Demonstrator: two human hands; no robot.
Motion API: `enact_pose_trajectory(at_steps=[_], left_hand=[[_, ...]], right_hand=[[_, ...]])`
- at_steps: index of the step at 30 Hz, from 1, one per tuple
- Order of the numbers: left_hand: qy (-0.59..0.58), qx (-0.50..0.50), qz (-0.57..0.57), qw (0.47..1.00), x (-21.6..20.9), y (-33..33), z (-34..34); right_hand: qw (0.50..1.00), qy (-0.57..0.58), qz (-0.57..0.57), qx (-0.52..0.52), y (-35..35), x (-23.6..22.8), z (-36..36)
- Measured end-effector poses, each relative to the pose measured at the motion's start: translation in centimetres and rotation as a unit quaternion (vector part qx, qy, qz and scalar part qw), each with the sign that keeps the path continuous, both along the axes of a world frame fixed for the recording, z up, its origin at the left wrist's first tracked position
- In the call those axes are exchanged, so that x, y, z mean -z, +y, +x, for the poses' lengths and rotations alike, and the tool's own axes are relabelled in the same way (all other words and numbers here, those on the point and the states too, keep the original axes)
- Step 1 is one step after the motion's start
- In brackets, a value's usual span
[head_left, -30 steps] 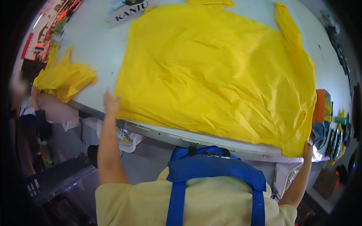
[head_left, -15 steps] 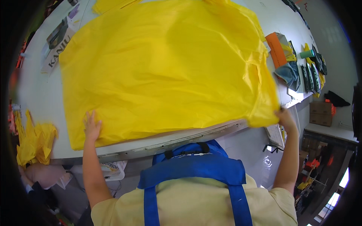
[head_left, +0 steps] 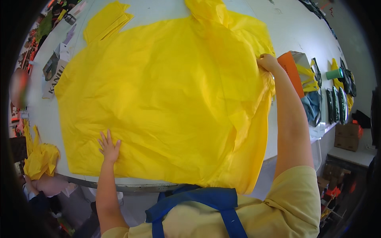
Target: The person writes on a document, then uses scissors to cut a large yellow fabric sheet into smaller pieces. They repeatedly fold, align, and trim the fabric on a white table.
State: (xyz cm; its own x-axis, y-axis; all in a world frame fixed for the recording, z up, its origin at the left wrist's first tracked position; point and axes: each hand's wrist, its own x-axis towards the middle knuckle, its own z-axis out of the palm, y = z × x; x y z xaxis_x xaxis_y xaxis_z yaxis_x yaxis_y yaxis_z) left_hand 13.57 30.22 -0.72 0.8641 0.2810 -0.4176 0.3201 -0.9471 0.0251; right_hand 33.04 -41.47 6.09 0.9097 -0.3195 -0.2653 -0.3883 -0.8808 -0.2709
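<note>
A large, thin yellow raincoat lies spread over the white table, wrinkled along its right side. Its near right part drapes over the table's front edge. My left hand rests flat on its near left part, fingers spread. At the far right, my right hand pinches the raincoat's edge, with some fingertips hidden from view. Beyond it, a bunched yellow part sticks out at the far side.
Folded yellow pieces lie at the far left. A paper bag stands on the left, an orange box on the right, beside a green roll and dark packets. Crumpled yellow fabric hangs at the left edge, near another person's arm.
My right hand has moved from the near right corner to the far right edge of the raincoat. The right side has shifted and gathered into folds. My left hand stays flat on the fabric.
</note>
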Motion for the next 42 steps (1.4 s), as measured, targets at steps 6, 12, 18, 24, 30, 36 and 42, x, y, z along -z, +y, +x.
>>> enact_pose_trajectory(at_steps=[6, 12, 18, 24, 30, 36, 42], left_hand=[[-0.01, -0.016, 0.013, 1.0, 0.5, 2.2, -1.7], [-0.034, -0.005, 0.022, 0.999, 2.1, 0.2, -0.2], [-0.104, 0.022, -0.018, 0.994, -1.4, -3.6, 0.6], [0.131, 0.189, -0.524, 0.82, -9.4, -20.2, -8.4], [0.08, 0.212, -0.521, 0.823, -6.2, -27.7, -12.5], [0.13, 0.214, -0.707, 0.661, -10.1, -30.8, -10.5], [0.44, -0.115, -0.826, 0.332, -15.1, -31.0, -10.6]], right_hand=[[0.996, -0.078, 0.035, 0.037, 1.8, -8.8, 0.5], [0.974, -0.028, -0.219, 0.06, -5.3, 0.1, -1.5], [0.955, -0.285, 0.027, 0.08, -0.2, -3.9, -15.3], [0.947, 0.052, 0.179, 0.262, 9.4, -0.7, -38.0], [0.879, -0.087, 0.425, 0.197, 18.6, 0.5, -43.4], [0.744, -0.126, 0.636, 0.161, 18.7, -1.6, -40.3], [0.901, -0.018, 0.417, 0.115, 17.7, -8.6, -41.5]])
